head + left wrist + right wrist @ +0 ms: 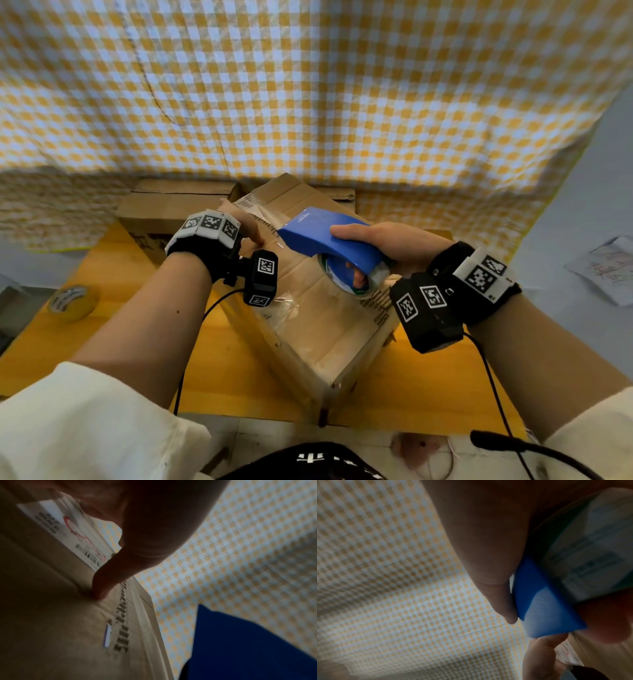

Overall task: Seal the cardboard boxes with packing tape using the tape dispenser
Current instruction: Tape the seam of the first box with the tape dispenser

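Left hand point(239, 226) rests on the top of the cardboard box point(318, 318), one straight fingertip pressing the flap near the printed strip, seemingly to keep it flat for taping; it holds nothing. Behind sits a second box point(164, 205), and a spare tape roll point(72, 301) lies at the desk's point(239, 370) left edge. Further right, the right hand point(383, 246) wraps the blue tape dispenser point(329, 236), poised above the box top, nose aimed toward the pressing finger.
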